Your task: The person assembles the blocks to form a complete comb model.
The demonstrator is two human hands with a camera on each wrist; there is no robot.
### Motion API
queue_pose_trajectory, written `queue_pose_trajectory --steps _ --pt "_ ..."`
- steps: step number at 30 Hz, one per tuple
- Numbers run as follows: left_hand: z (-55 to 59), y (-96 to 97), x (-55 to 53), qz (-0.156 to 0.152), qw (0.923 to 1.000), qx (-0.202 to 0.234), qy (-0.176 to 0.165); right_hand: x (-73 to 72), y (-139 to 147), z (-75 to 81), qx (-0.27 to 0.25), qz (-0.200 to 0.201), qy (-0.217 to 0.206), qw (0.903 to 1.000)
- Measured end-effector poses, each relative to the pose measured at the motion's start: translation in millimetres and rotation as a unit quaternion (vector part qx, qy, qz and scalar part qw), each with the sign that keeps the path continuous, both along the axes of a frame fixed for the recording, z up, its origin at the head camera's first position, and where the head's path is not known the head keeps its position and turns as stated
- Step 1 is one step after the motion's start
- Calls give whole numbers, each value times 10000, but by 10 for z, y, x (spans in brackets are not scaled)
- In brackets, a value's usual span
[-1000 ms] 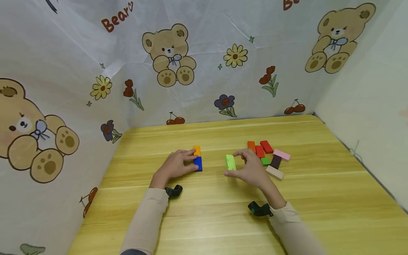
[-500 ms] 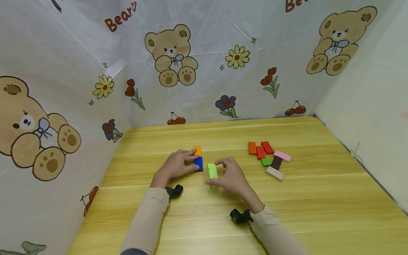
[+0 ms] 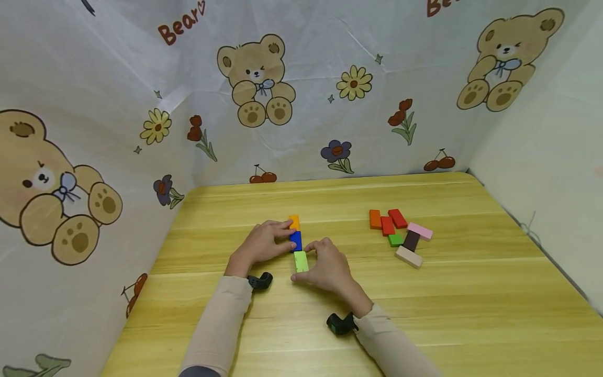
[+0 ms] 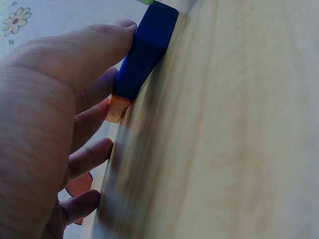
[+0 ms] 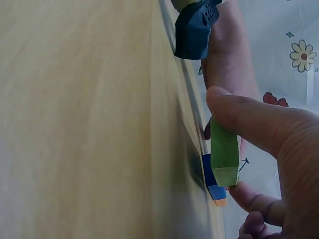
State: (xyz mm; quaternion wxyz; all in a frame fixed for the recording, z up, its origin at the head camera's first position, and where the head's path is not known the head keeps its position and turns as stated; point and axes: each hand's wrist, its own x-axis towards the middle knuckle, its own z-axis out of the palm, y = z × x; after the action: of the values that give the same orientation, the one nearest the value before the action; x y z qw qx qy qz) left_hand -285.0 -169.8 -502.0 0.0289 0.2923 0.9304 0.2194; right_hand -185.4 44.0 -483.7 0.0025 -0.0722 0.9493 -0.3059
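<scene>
Head view: the right hand (image 3: pixel 325 264) pinches a light green block (image 3: pixel 300 261) between thumb and fingers and holds it at the near end of a short line, right behind the blue block (image 3: pixel 296 240), which in turn sits against the orange block (image 3: pixel 294 221). A second ago the green block was well to the right, beside the loose pile; half a second ago it was halfway across. It has now arrived at the line, so the row looks about to gain its third piece. The left hand (image 3: pixel 263 245) has not moved: its fairly straight fingers rest against the left side of the blue and orange blocks, steadying them. On the right of the tabletop (image 3: pixel 471 293) lie the spare blocks (image 3: pixel 400 233), red, orange, green, brown, pink and beige, well apart from both hands.

Left wrist view: the left hand's fingers (image 4: pixel 94 50) press flat against the blue block (image 4: pixel 147 50), with the orange block (image 4: pixel 116 109) beyond it. A sliver of green at the top edge is all that shows of the new piece.

Right wrist view: this view alone shows the grip, with the thumb (image 5: pixel 249 117) on one end of the green block (image 5: pixel 223 154) and a finger under the other. Whether the block already lies flat on the tabletop I cannot tell.
</scene>
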Motion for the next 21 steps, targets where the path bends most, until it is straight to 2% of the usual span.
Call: queue_pose_trajectory --steps 10,21 --pt "-18 -1 17 42 9999 -71 -69 13 -88 -72 281 -192 43 9994" --pt "7 13 11 29 10000 -1 30 12 -194 -92 472 -533 295 9970"
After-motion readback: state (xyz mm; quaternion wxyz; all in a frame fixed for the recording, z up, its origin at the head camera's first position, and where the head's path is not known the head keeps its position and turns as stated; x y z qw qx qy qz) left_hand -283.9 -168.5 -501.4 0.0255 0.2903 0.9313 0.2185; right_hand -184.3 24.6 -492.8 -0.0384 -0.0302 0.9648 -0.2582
